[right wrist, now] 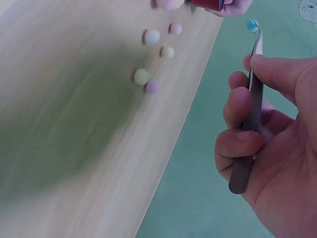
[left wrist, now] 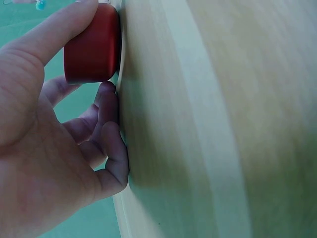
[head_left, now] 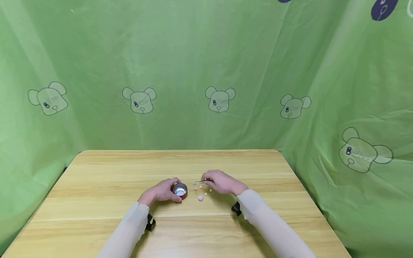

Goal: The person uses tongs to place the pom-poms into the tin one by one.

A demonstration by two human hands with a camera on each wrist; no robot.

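Observation:
My left hand (head_left: 166, 190) grips a small round red tin (head_left: 179, 190), thumb and fingers about its side; it stands upright on the table with its open top showing a silvery inside. In the left wrist view the red wall of the tin (left wrist: 93, 44) shows between thumb and fingers. My right hand (head_left: 222, 181) holds curved metal tweezers (right wrist: 254, 94). Their bent tips pinch a small blue ball (right wrist: 252, 25), raised above the table to the right of the tin. Several small pale balls lie below the tweezers, among them a larger pink ball (head_left: 200, 197).
The wooden table (head_left: 129, 168) has light grain and rounded far corners. A green curtain (head_left: 180, 64) printed with bear heads hangs behind it and along both sides. Black straps with camera mounts (head_left: 236, 208) sit at both wrists.

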